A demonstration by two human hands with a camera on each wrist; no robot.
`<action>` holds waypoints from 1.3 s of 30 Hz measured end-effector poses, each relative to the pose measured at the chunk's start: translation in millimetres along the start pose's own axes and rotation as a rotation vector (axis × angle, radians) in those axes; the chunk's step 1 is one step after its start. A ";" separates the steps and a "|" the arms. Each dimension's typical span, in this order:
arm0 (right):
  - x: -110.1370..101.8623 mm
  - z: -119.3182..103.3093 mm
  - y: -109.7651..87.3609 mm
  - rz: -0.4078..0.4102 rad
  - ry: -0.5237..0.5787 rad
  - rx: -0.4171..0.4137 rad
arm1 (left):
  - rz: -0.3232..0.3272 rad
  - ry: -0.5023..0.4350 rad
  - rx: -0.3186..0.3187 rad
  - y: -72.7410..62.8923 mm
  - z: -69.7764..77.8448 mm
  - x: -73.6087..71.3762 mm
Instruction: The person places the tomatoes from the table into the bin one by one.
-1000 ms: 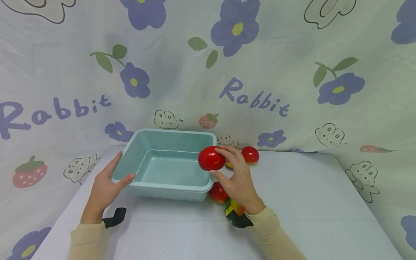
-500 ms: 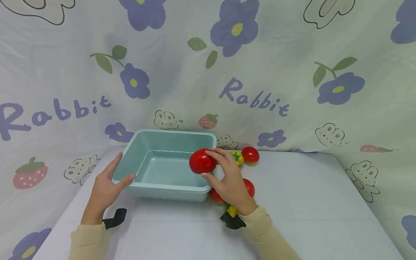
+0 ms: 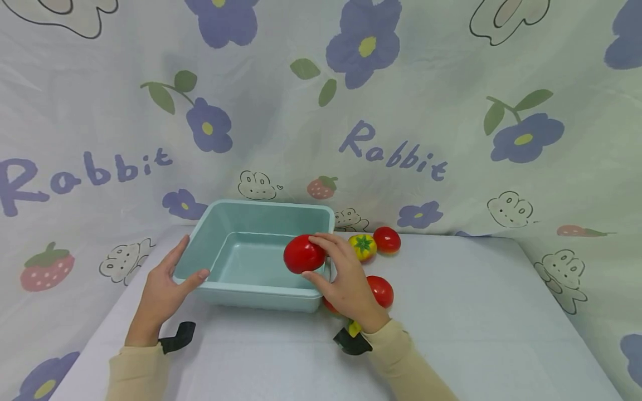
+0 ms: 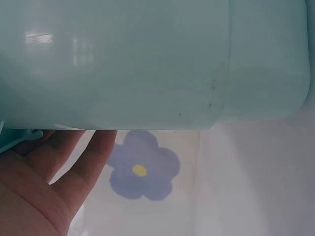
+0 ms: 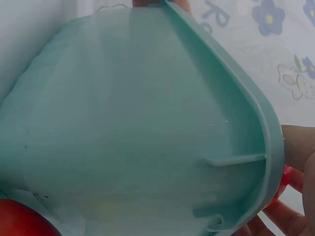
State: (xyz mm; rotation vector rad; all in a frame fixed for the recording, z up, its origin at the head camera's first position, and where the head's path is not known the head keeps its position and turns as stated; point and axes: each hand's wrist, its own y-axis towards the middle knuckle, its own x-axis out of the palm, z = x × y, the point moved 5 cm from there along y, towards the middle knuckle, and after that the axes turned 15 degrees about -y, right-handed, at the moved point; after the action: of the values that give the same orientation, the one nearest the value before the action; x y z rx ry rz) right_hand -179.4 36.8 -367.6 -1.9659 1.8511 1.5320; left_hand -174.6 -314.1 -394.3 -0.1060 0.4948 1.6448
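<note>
Above the right part of the green tub, in the head view, holds the red fruit pinched between thumb and fingers of the right hand; grips the tub's left rim with the left hand. Shows a yellow fruit just beside the far red fruit, right of the tub. From the left wrist, shows fingers at the tub's wall, tips partly hidden. From the right wrist, shows only a sliver of the held fruit past the rim. Seems midway through placing; probably calls next for lowering inside, then loosening the right fingers.
</note>
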 end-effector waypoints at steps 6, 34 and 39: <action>3.0 -0.6 -0.2 -0.036 -0.010 0.002 | 0.000 0.003 0.000 0.2 -1.3 0.9; -19.1 28.2 6.7 0.074 0.040 0.028 | 0.011 0.022 0.001 -0.6 1.1 2.4; -25.6 43.2 7.8 0.088 0.046 0.062 | 0.010 0.022 0.001 -0.6 0.1 3.2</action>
State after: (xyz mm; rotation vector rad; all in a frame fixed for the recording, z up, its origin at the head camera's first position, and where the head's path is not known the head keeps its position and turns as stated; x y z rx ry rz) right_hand -206.4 79.8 -368.8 -1.9341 2.0030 1.4441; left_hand -174.5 -311.1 -395.5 -0.1208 0.5136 1.6546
